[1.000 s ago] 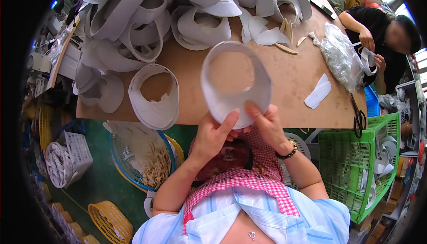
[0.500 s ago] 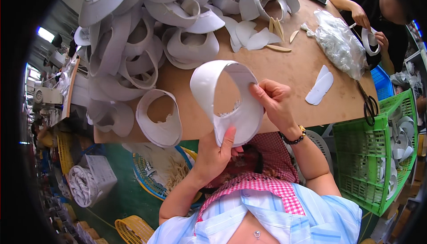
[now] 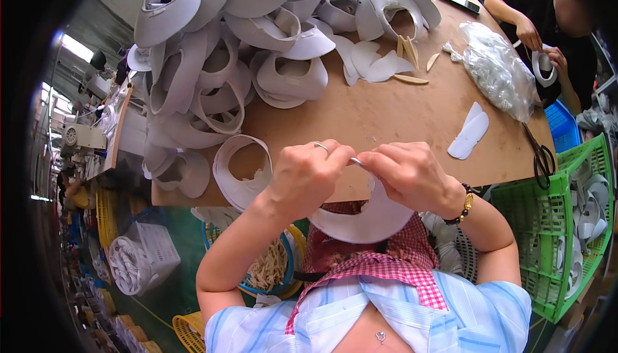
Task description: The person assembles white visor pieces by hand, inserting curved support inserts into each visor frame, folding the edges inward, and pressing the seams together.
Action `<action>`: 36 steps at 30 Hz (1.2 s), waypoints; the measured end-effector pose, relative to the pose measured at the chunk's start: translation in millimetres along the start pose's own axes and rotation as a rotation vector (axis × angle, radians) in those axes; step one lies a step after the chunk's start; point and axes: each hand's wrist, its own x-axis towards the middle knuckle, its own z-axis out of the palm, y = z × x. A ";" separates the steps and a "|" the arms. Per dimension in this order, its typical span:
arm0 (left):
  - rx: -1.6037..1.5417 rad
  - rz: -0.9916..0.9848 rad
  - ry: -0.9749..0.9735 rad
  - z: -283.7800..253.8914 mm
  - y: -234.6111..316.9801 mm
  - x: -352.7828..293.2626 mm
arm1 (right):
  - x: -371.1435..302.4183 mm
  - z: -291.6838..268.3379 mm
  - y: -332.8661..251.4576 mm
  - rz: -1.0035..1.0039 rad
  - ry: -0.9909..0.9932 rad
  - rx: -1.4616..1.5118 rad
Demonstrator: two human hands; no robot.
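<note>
A white sun visor (image 3: 368, 225) hangs from both my hands in front of my apron, its broad brim towards me. My left hand (image 3: 308, 174) pinches the band on one side. Close beside it, my right hand (image 3: 412, 176) grips the same band, fingers closed, and the two sets of fingertips nearly meet at the top edge. Much of the band is hidden behind the hands. Just left of my left hand, another white visor (image 3: 225, 179) rests at the table's near edge. A big heap of white visors (image 3: 293, 82) covers the table's far left.
On the brown table (image 3: 393, 114) lie white oval pieces (image 3: 470, 135), a plastic bag (image 3: 496, 69), black-handled scissors (image 3: 543, 160) and a phone (image 3: 458, 2). A green crate (image 3: 534, 237) stands right; a blue basket (image 3: 290, 276) sits below. A co-worker (image 3: 537, 18) holds a white band, far right.
The visor has come down towards me and tipped, so its brim now faces my body. Both hands have shifted onto its band and drawn together. The view has shifted slightly.
</note>
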 end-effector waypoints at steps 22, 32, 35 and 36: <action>-0.433 -0.534 -0.044 21.6 11.1 -15.0 | 31.5 -3.5 4.8 0.085 -0.225 -0.238; -0.411 -0.644 -0.272 -4.8 -7.8 -37.2 | 73.7 28.9 -2.1 0.105 -0.775 -0.204; -0.254 -0.664 -0.430 -11.2 -15.4 -34.2 | 68.2 58.0 4.8 -0.016 -0.659 -0.194; -0.251 -0.638 -0.451 -15.6 -17.9 -34.5 | 70.2 58.0 4.8 -0.002 -0.659 -0.166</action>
